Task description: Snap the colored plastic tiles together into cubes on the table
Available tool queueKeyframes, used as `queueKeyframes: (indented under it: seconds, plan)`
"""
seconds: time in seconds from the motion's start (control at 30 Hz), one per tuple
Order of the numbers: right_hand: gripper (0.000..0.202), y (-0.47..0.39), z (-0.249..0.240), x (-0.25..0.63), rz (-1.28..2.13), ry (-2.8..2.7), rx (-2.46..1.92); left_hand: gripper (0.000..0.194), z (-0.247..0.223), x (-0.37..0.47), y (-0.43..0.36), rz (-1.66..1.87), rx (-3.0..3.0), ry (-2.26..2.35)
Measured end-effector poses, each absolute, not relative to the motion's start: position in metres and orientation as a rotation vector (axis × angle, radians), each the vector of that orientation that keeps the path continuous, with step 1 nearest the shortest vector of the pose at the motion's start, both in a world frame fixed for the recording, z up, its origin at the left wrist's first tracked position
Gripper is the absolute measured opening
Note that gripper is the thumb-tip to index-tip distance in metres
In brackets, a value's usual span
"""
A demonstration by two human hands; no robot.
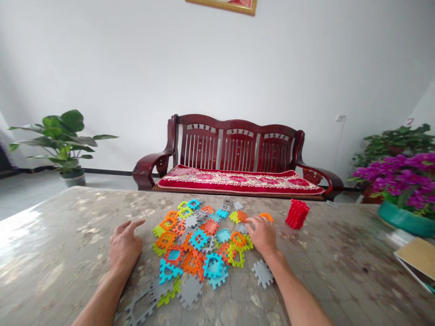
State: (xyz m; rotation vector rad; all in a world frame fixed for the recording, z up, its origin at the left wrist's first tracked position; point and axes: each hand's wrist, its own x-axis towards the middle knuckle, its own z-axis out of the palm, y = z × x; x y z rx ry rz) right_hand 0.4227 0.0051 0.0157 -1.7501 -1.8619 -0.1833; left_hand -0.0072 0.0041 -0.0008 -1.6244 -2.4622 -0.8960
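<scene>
A loose pile of flat interlocking plastic pieces in orange, blue, green and grey lies mid-table, with a blue window piece (199, 239) near its centre. My left hand (125, 242) rests left of the pile, fingers apart, holding nothing. At the pile's right edge, my right hand (262, 233) reaches over a grey piece (242, 227), its fingers spread; an orange piece (267, 217) shows just beyond it. A grey square piece (262, 273) lies beside my right wrist. Farther right stands a red stack of pieces (297, 213).
The patterned table (333, 253) has purple flowers in a teal pot (404, 217) and a box or book (416, 258) at its right. Behind it stand a wooden bench (238, 145) with a red cushion (238, 181) and a potted plant (68, 140).
</scene>
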Motion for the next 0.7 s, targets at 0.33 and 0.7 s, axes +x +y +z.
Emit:
queueKeyframes:
  seconds: [0.33, 0.7]
  plan:
    - [0.020, -0.009, 0.029, 0.404, 0.140, -2.036, -1.548, 0.046, 0.012, 0.000, -0.001, -0.935, -1.575, -2.536]
    - [0.062, -0.017, 0.035, 0.404, 0.332, -2.147, -1.577, 0.056, 0.024, 0.008, -0.007, -0.859, -1.555, -2.679]
